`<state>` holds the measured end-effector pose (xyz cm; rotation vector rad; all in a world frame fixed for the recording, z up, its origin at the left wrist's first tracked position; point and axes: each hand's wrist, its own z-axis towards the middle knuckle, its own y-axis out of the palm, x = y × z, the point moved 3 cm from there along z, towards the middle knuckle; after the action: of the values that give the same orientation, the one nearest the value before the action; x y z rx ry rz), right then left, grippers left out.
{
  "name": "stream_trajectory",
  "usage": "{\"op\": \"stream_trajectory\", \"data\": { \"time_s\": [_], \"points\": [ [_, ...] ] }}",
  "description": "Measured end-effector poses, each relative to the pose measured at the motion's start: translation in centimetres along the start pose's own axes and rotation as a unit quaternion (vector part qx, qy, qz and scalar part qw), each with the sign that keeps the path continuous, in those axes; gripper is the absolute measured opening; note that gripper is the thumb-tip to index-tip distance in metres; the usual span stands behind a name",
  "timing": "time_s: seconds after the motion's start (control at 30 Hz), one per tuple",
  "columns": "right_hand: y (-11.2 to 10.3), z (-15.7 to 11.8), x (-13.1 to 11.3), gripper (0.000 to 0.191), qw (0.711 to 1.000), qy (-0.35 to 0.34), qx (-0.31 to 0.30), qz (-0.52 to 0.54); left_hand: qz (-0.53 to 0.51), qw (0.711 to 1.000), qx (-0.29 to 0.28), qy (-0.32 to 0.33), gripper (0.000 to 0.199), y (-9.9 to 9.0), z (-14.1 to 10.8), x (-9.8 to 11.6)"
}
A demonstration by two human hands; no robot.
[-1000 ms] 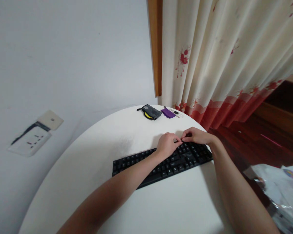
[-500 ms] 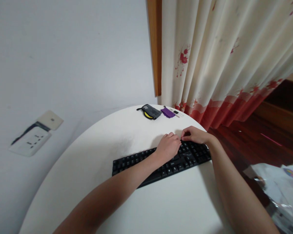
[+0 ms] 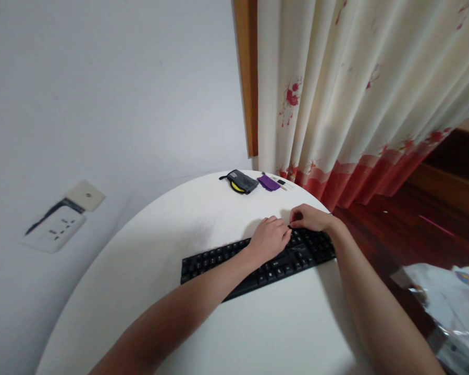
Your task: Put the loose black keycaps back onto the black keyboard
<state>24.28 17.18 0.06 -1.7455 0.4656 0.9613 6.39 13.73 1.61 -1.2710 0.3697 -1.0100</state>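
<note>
A black computer keyboard (image 3: 258, 278) lies at a slant on the round white table (image 3: 203, 208). My left hand (image 3: 271, 238) rests across its upper keys, fingers bent together over the far edge. Beside it, my right hand (image 3: 308, 216) has thumb and forefinger pinched at the far edge, right of the keyboard's middle. Whatever is between those fingertips is too small to make out. The fingertips of both hands almost meet. My left forearm covers part of the left keys.
Toward the table's back edge are a dark pouch with a yellow item (image 3: 240, 182), a purple cloth pouch (image 3: 268, 182) and some small thin items (image 3: 281, 182). A wall socket (image 3: 57, 229) is at left, a curtain (image 3: 336, 104) behind, and a plastic bag (image 3: 449, 302) at lower right.
Both hands keep almost the same place and pose at the keyboard's far edge. The whole view has shifted slightly.
</note>
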Motion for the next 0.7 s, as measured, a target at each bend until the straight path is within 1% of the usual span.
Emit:
{"op": "stream_trajectory", "data": {
  "time_s": [0.1, 0.17, 0.2, 0.27, 0.33, 0.37, 0.43, 0.5, 0.57, 0.6, 0.63, 0.7],
  "points": [
    [0.0, -0.3, -0.2, 0.022, 0.999, -0.001, 0.010, 0.033, -0.099, 0.994, -0.002, -0.044, 0.031, -0.3, 0.8, -1.5],
    [-0.2, -0.3, -0.3, 0.024, 0.998, -0.002, 0.050, 0.045, -0.172, 0.980, 0.015, -0.099, 0.031, -1.4, 1.3, -3.1],
    [-0.4, -0.3, -0.4, 0.024, 0.995, -0.003, 0.084, 0.047, -0.197, 0.973, 0.027, -0.118, 0.029, -2.3, 1.5, -3.8],
    [-0.9, -0.1, -0.7, 0.023, 0.985, -0.002, 0.166, 0.043, -0.219, 0.967, 0.017, -0.131, 0.029, -4.6, 1.3, -4.7],
    [-1.2, 0.0, -1.4, 0.024, 0.970, 0.005, 0.239, 0.036, -0.210, 0.968, 0.021, -0.139, 0.030, -7.6, 0.1, -5.4],
    [-1.2, -0.2, -1.8, 0.024, 0.963, 0.007, 0.267, 0.031, -0.197, 0.970, 0.032, -0.141, 0.031, -9.1, -1.0, -5.7],
    [-0.7, -1.0, -2.9, 0.025, 0.948, 0.007, 0.318, 0.016, -0.150, 0.976, 0.056, -0.144, 0.033, -11.9, -3.9, -6.2],
    [0.3, -2.6, -3.9, 0.025, 0.932, -0.004, 0.362, -0.024, -0.094, 0.980, 0.081, -0.154, 0.034, -13.8, -7.8, -7.0],
    [1.9, -4.9, -4.5, 0.030, 0.921, -0.018, 0.380, -0.080, -0.044, 0.976, 0.100, -0.186, 0.036, -14.5, -12.2, -8.2],
    [2.9, -6.1, -4.4, 0.032, 0.920, -0.019, 0.376, -0.110, -0.026, 0.972, 0.111, -0.205, 0.040, -14.5, -14.6, -8.8],
    [3.8, -7.3, -4.1, 0.034, 0.916, -0.014, 0.378, -0.135, -0.012, 0.967, 0.122, -0.222, 0.043, -14.2, -16.9, -9.4],
    [5.6, -9.7, -3.0, 0.041, 0.903, 0.004, 0.392, -0.177, 0.001, 0.958, 0.116, -0.261, 0.052, -13.0, -21.6, -10.2]
  ]
}}
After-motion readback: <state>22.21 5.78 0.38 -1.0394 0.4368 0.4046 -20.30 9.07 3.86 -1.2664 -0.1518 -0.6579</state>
